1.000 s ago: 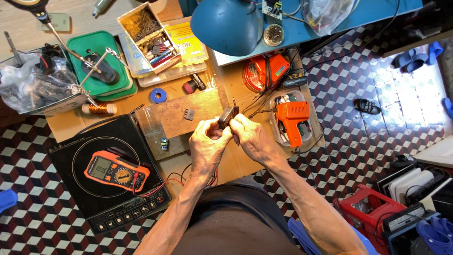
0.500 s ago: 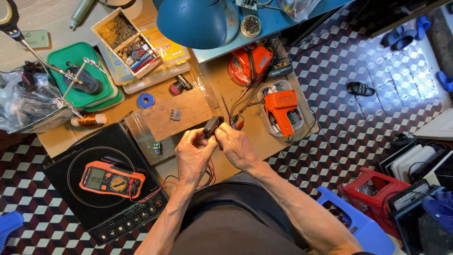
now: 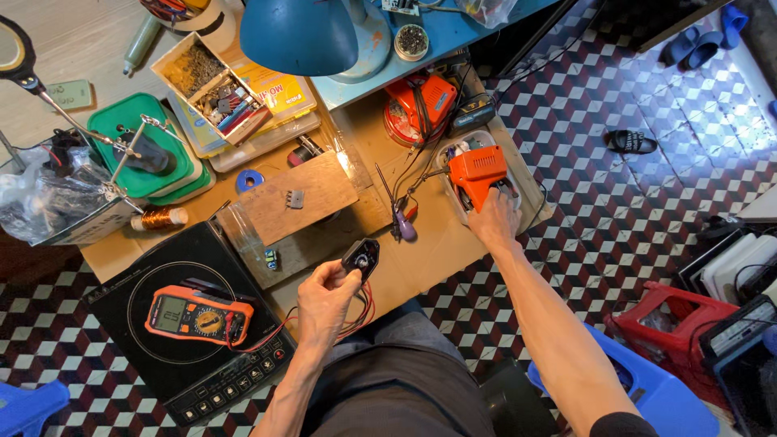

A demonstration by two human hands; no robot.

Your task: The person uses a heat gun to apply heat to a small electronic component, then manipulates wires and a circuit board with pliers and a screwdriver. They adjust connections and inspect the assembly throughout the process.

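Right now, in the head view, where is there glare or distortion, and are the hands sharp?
Head view: strong white glare washes out the tiled floor at upper right; a small bright glint sits beside the wooden board. Wide-lens distortion bends the table edges. The left hand with the small black part and the right hand at the orange tool look sharp.

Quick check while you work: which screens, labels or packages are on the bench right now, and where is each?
Multimeter: orange and black, grey rectangular screen, lying on the black induction cooker at lower left.
Yellow printed package: flat, under the open parts box, upper centre.
Clear plastic bag: crumpled, far left edge.
Left hand holds a small black part, no label visible.
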